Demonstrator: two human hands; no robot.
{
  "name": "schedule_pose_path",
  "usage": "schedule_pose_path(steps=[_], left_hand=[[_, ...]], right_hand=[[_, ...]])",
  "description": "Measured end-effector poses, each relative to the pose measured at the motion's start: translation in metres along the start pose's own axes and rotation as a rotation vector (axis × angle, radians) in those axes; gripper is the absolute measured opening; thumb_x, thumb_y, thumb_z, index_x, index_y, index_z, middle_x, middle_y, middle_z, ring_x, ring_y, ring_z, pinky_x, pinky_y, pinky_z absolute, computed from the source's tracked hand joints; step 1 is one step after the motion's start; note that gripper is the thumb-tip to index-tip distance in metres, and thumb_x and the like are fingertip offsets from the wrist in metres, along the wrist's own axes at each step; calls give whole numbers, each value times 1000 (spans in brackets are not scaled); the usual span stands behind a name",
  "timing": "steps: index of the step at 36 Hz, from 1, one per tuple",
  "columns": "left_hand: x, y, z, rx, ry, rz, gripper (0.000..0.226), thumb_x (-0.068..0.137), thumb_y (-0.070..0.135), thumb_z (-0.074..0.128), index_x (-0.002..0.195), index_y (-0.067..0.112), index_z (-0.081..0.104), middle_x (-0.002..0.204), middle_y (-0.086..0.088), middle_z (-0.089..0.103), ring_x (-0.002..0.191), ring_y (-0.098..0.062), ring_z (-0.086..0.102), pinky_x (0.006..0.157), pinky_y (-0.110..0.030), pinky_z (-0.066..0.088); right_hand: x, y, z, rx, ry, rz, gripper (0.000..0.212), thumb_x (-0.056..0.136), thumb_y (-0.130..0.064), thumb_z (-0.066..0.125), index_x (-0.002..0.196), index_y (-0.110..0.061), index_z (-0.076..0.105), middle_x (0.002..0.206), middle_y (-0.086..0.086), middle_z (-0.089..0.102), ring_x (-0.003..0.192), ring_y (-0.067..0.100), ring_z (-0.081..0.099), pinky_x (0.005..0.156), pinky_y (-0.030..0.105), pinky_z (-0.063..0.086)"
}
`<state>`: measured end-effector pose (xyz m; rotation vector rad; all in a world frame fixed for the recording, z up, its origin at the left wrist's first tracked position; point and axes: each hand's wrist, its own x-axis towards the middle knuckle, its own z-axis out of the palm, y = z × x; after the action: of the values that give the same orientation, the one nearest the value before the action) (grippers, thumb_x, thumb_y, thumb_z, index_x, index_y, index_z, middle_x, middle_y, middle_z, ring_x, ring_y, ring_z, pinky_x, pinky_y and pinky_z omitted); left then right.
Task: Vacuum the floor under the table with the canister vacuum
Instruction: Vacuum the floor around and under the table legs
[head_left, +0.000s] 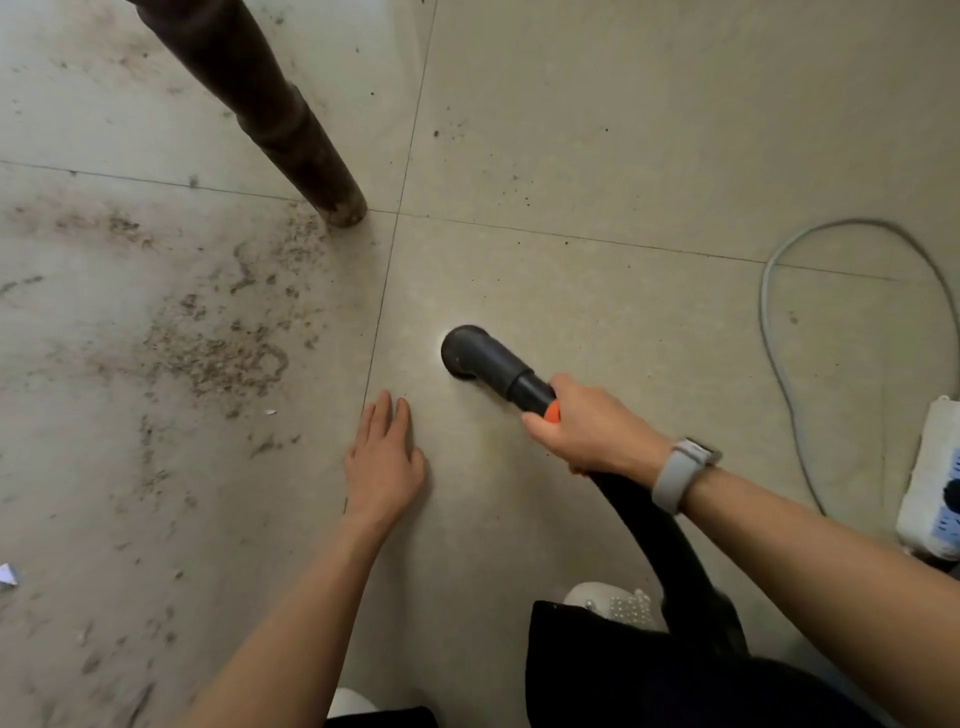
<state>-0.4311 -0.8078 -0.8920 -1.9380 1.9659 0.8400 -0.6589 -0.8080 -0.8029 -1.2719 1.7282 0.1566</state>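
A person's right hand (589, 431) wraps around the vacuum hose (660, 525) just behind its orange collar (552, 412), pressing the round black nozzle (464, 352) onto the tile floor (597, 156). The left hand (383, 462) rests flat, fingers straight, beside it. The rigid nozzle looks light and easy to steer from that collar grip, while the hose behind likely flexes and drags. Brown grit (218, 348) lies thick on the tile to the left, around a dark table leg (291, 130). A grey cord (779, 332) loops on the right towards a white power strip (935, 478).
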Motion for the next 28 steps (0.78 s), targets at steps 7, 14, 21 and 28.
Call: schedule_pose_path(steps=[7,14,21,28], left_hand=[[0,6,3,59,68,32,61,93,22,49,149,13,28,159,-10,18,146,-29,14,113,-46,24],[7,20,9,116,128,260,53,75,22,57,128,18,59,138,-19,49,126,-39,46,93,-50,42],[8,15,10,57,197,251,51,80,8,60,130,8,54,140,-17,48,131,-36,43,98,-49,42],[-9,11,12,36,163,153,53,93,16,51,144,9,40,153,-12,32,143,-29,24,116,-42,18]], right_hand=[[-14,18,13,93,7,48,29,92,-40,51,104,-14,49,77,7,65,55,25,67,55,36,57],[5,8,-2,59,83,25,30,91,-42,50,103,-16,48,80,6,62,59,26,67,60,40,58],[-26,33,14,44,-113,25,26,92,-40,51,102,-17,45,76,4,61,53,23,67,50,32,55],[7,32,-25,246,135,70,26,90,-37,54,97,-13,48,70,7,61,51,26,66,48,30,53]])
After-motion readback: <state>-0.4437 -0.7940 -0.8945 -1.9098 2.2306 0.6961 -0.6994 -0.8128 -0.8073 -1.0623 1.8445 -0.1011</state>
